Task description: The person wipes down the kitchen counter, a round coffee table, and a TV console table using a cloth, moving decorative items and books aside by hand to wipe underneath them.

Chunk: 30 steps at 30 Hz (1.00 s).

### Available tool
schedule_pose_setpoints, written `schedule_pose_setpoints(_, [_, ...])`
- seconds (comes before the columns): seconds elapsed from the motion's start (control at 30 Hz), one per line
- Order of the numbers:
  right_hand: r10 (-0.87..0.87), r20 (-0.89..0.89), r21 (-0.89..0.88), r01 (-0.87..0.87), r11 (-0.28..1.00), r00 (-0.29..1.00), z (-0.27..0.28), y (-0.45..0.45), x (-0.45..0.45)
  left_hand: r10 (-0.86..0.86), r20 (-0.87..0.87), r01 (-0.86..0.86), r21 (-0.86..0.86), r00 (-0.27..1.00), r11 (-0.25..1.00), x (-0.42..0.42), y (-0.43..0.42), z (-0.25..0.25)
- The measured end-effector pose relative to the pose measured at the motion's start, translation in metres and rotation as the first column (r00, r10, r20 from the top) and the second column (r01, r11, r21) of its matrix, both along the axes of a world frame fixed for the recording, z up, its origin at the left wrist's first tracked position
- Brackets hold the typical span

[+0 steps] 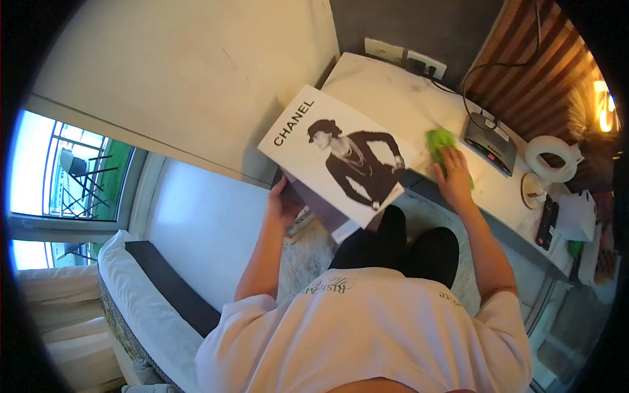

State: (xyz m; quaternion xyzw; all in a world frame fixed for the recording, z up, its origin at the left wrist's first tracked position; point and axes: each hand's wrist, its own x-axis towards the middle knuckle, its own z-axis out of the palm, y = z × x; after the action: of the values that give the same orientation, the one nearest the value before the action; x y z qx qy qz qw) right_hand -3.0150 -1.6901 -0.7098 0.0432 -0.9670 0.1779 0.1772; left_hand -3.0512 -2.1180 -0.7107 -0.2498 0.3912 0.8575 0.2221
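My left hand point(283, 202) grips the lower left side of a white book-shaped box point(298, 141) marked CHANEL, with a black-and-white picture of a posed figure on its cover. The box is tilted and held up over the near edge of a white marbled console top point(386, 88). On that top, my right hand point(453, 175) presses a bright green cloth point(440, 139) flat, its fingers spread over the cloth's lower part. The fingertips of my left hand are partly hidden behind the box.
Right of the cloth stand a black router point(491, 145) with a cable, a white ring-shaped vase point(549, 160), a black remote point(547, 223) and a white box point(576, 215). Wall sockets point(406, 56) sit behind. A bed point(141, 295) is at lower left.
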Motion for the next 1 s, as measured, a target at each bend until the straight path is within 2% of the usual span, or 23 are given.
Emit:
schedule_pose_setpoints(0.03, [0.121, 0.015, -0.048, -0.12, 0.992, 0.993, 0.001, -0.008, -0.017, 0.0, 0.005, 0.0, -0.015, 1.0, 1.0, 0.008, -0.004, 0.001])
schedule_pose_setpoints(0.1, [0.449, 0.098, -0.165, -0.431, 0.887, 0.888, 0.008, -0.038, -0.063, 0.001, 0.017, 0.0, -0.046, 1.0, 0.999, 0.026, -0.007, 0.02])
schedule_pose_setpoints(0.13, [0.557, 0.077, -0.131, -0.545, 0.828, 0.827, 0.007, -0.055, -0.09, 0.068, 0.058, -0.066, -0.034, 0.996, 0.997, 0.029, -0.013, 0.011])
schedule_pose_setpoints(0.23, [0.69, 0.02, 0.029, -0.69, 0.723, 0.724, -0.008, -0.113, -0.173, 0.083, 0.052, -0.082, -0.007, 0.995, 0.997, 0.039, -0.018, 0.006])
schedule_pose_setpoints(0.27, [0.717, -0.009, 0.077, -0.714, 0.696, 0.697, -0.017, -0.13, -0.202, 0.127, 0.102, -0.126, -0.019, 0.987, 0.992, 0.04, -0.018, 0.005])
schedule_pose_setpoints(0.33, [0.637, 0.032, 0.141, -0.634, 0.76, 0.771, -0.021, -0.153, -0.253, 0.119, 0.109, -0.116, -0.035, 0.987, 0.993, 0.037, -0.009, 0.012])
schedule_pose_setpoints(0.43, [0.414, 0.097, 0.217, -0.425, 0.879, 0.905, -0.038, -0.151, -0.341, 0.085, 0.109, -0.081, -0.042, 0.99, 0.996, 0.033, -0.006, 0.012])
schedule_pose_setpoints(0.5, [0.279, 0.145, 0.201, -0.304, 0.931, 0.949, -0.03, -0.135, -0.377, 0.077, 0.108, -0.073, -0.037, 0.991, 0.997, 0.032, -0.013, 0.005])
schedule_pose_setpoints(0.53, [0.165, 0.208, 0.143, -0.197, 0.97, 0.964, -0.024, -0.132, -0.381, 0.086, 0.121, -0.084, -0.022, 0.989, 0.996, 0.032, -0.015, 0.005])
schedule_pose_setpoints(0.73, [-0.001, 0.182, 0.111, -0.019, 0.994, 0.983, -0.037, -0.111, -0.37, 0.082, 0.081, -0.079, -0.038, 0.993, 0.996, 0.032, -0.012, 0.01])
schedule_pose_setpoints(0.83, [-0.046, 0.134, 0.1, 0.033, 0.994, 0.99, -0.042, -0.084, -0.338, 0.092, 0.086, -0.085, -0.089, 0.992, 0.992, 0.034, -0.013, 0.005])
schedule_pose_setpoints(1.0, [-0.086, 0.064, 0.142, 0.076, 0.987, 0.994, -0.048, -0.049, -0.301, 0.043, 0.074, -0.04, -0.038, 0.996, 0.998, 0.033, -0.011, 0.012])
